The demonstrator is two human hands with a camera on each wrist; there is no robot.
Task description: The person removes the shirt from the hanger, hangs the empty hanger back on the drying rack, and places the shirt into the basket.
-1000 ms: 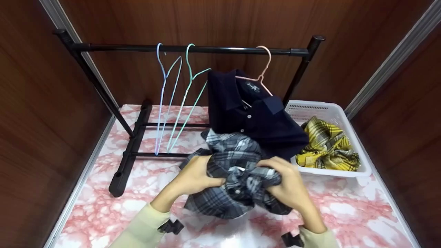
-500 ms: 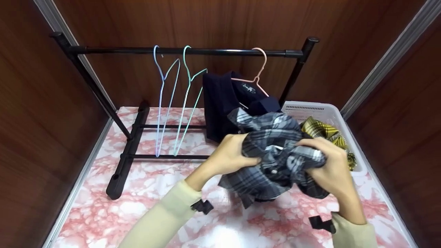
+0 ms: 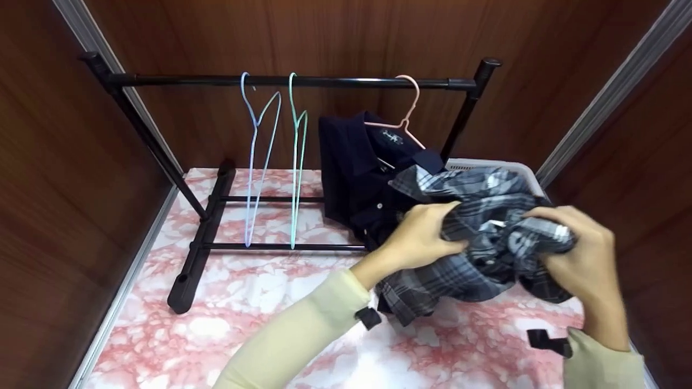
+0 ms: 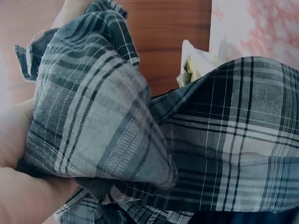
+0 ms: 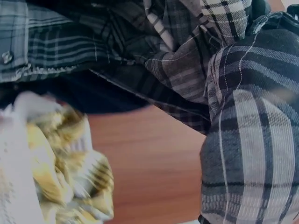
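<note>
Both hands grip a bunched grey-and-black plaid shirt [image 3: 459, 281]. My left hand [image 3: 421, 235] has its thumb on the near side and its fingers behind the cloth. On the opposite side my right hand [image 3: 584, 254] clutches a gathered fold. The shirt is held up in front of a navy polo shirt [image 3: 351, 173] and overlaps a white basket [image 3: 532, 181]. In the right wrist view a yellow plaid garment [image 5: 70, 172] lies in the basket. Cloth fills much of the left wrist view, where the left hand [image 4: 28, 158] shows at the edge.
A black clothes rack [image 3: 335, 82] stands at the back. From it hang a blue hanger [image 3: 252, 178], a green hanger [image 3: 295, 178] and a pink hanger [image 3: 413, 105] bearing the polo. Wood-grain walls [image 3: 297, 32] enclose the pink marbled surface [image 3: 216, 329].
Both hands have carried the plaid shirt to the right and slightly upward, from before the polo to over the basket. The green hanger has swung narrower in view.
</note>
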